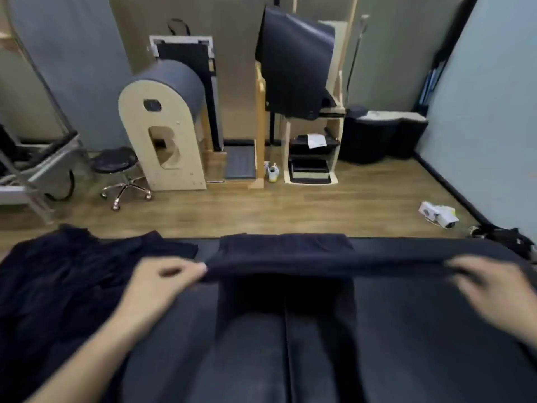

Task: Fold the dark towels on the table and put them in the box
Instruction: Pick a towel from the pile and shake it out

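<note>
A dark towel (286, 251) is stretched out between my two hands above the dark padded table (406, 330). My left hand (165, 282) pinches its left end and my right hand (488, 289), blurred, grips its right end. The towel's lower part hangs down into shadow in the middle. A crumpled heap of more dark towels (66, 274) lies on the table's left part, just left of my left hand. No box is in view.
Beyond the table's far edge is a wooden floor with a black stool (116, 164), a rounded wooden barrel unit (162, 135), a wooden rack with dark mats (308, 120), dark bins (377, 135) and a white object (438, 215) on the floor.
</note>
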